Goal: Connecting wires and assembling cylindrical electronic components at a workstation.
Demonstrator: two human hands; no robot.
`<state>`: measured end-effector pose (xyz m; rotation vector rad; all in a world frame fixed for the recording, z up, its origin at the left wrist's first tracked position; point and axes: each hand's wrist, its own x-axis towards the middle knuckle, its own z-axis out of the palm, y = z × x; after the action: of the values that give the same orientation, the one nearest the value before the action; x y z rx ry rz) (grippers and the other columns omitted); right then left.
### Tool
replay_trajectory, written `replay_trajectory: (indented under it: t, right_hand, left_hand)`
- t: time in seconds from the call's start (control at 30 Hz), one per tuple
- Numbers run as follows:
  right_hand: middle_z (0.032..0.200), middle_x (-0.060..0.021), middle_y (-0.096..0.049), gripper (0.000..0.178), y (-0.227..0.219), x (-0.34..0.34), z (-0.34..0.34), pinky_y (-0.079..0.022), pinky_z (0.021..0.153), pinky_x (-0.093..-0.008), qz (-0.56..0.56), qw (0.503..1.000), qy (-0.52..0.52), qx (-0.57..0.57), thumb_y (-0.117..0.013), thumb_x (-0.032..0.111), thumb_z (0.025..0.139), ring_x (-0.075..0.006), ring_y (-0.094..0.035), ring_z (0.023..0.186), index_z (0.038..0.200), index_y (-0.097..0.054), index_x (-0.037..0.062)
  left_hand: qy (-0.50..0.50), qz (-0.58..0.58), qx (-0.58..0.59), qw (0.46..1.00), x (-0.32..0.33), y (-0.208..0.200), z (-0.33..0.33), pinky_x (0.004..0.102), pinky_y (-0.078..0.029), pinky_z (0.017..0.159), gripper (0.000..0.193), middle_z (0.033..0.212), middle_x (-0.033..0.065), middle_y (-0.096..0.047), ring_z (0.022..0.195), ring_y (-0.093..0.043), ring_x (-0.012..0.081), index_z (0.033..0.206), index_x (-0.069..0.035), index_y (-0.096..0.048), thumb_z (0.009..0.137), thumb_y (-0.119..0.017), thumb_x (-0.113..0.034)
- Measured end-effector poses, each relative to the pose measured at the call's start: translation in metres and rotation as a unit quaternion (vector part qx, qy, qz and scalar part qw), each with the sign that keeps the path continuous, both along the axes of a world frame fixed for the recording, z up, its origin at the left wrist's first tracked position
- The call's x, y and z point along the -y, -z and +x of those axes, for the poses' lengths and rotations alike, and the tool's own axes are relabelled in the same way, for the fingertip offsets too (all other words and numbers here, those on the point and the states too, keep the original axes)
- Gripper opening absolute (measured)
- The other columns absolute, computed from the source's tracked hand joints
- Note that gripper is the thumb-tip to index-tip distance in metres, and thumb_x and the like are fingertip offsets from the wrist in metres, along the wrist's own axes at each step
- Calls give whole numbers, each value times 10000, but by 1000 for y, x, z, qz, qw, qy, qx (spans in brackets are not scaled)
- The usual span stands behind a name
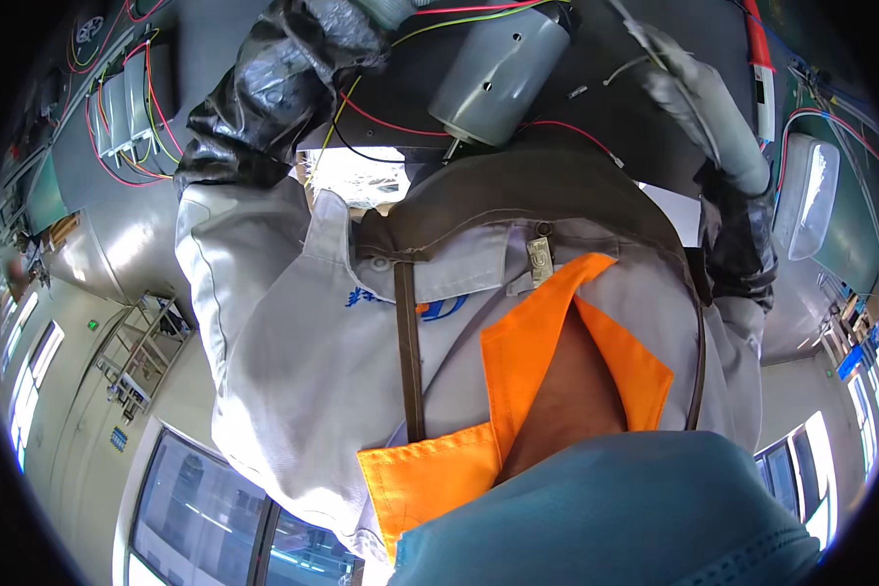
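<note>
Pale wall [83, 479] with windows [200, 508], lower left.
A metal rack [146, 354] shows against the wall, a small green sign [93, 325] to its left and a blue-and-yellow sign [118, 439] lower down; at far right, another window [781, 479] shows below a blue object [851, 362], too small to name.

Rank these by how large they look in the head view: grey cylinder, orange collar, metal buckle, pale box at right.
1. Orange collar
2. Grey cylinder
3. Pale box
4. Metal buckle
Apparent size only: the collar sits nearer the camera than the cylinder.
</note>
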<state>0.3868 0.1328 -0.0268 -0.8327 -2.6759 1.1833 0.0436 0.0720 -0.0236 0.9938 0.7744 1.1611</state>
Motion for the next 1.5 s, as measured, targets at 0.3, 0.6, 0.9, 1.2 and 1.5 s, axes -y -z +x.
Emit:
replay_trajectory:
  t: [0.3,0.6,0.9,1.2,1.5]
  right_hand:
    - [873,-168,-706,582,-37,12,-36,-536,730,-370,233,964,-32,126,-723,495,928,-316,-657,735,1312,-621,69]
    - [1027,-174,-734,421,4,-14,24,-552,797,-452,283,919,176,209,-697,422,950,-377,-701,933,1201,-701,85]
    - [960,-28,-718,316,19,31,-98,-527,811,-247,-489,851,173,-82,-758,214,952,-75,-637,883,1138,-713,-37]
    - [1133,8,-672,491,-23,-49,-195,-497,799,-235,-131,971,73,-188,-670,142,987,-56,-555,851,1456,-560,48]
    - [964,-55,-707,317,-36,-43,76,-524,732,-220,-101,787,565,-227,-663,132,995,-99,-661,846,1278,-631,-9]
  left_hand:
    - [-90,205,-176,959,3,14,-24,361,-520,991,336,1218,157,-710,1113,-672,232,1257,65,-633,1036,-501,-151]
    - [37,216,-376,900,118,-78,-82,508,-454,1084,886,1296,311,-619,1252,-590,442,1270,102,-648,849,-712,-674]
    - [-312,265,-494,767,98,57,49,546,-487,1021,733,1376,265,-569,1228,-562,481,1430,-44,-553,805,-750,-372]
    - [-364,42,-158,917,-85,65,-147,323,-552,736,433,1000,101,-719,800,-695,180,1209,20,-616,1005,-672,-358]
    - [-251,-188,-4,949,143,-11,-59,268,-524,683,360,850,59,-627,747,-637,156,1283,28,-566,1020,-613,-214]
